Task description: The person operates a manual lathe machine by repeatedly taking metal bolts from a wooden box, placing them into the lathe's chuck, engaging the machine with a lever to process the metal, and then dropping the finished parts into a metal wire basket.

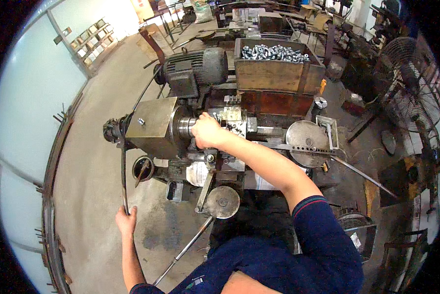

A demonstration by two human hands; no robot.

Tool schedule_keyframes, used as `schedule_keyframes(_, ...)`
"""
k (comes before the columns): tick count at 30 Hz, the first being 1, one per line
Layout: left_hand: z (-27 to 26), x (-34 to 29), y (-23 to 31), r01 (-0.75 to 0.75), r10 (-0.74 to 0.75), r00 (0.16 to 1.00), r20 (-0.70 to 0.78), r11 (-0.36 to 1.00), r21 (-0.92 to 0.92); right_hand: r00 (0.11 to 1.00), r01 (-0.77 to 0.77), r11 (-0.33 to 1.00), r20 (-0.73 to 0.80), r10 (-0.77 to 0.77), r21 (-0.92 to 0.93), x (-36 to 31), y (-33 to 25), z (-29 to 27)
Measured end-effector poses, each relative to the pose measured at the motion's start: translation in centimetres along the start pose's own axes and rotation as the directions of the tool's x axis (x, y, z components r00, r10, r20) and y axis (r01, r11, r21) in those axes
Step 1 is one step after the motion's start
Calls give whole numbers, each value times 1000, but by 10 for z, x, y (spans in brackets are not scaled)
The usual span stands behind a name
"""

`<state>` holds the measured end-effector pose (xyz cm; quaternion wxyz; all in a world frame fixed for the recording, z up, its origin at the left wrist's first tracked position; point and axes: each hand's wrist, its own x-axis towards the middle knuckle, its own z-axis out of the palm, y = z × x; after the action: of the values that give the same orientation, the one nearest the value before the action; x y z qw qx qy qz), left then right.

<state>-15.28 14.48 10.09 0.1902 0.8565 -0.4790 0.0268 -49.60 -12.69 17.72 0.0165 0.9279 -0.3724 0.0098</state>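
In the head view, the person stands over a small bench lathe, which sits at the middle of the picture, its greasy metal parts running from left to right. The left hand is well out to the left, fingers curled around the lower end of a long dark lever that hangs down beside the headstock. The right hand reaches across the front, its fingers bent in at the shiny round spindle — whether a small piece is pinched between them I cannot tell, since the back of the hand hides it. Just right of that hand is the tool block, with bits of metal on and around it. A flat cover plate tops the headstock, and a small silvery part rests on it. Behind the machine are a ribbed electric motor and, to its right, a wooden crate heaped with small shiny metal pieces. A large metal disc lies to the right, partly under a perforated bar; a smaller disc is nearer the body — close by a slanting rod. A caged fan stands farther off at right.
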Motion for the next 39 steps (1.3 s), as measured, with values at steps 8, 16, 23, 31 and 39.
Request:
schedule_keyframes(8,-5,43,-31,203,-3,917,399,865,-459,895,-20,999,-446,5,-29,-68,48,-66)
schedule_keyframes(16,13,46,-10,319,25,913,406,577,-752,688,-505,863,-609,393,-13,-127,181,-105)
schedule_keyframes(23,21,50,-25,323,2,915,403,594,-737,700,-311,870,-527,482,382,-227,143,-25)
schedule_keyframes(31,60,96,-149,597,-5,784,621,280,-751,4,-838,114,-203,979,533,-536,133,51)
schedule_keyframes(39,87,83,-56,634,-251,770,587,406,-658,-515,-828,-525,104,851,195,-744,26,146)
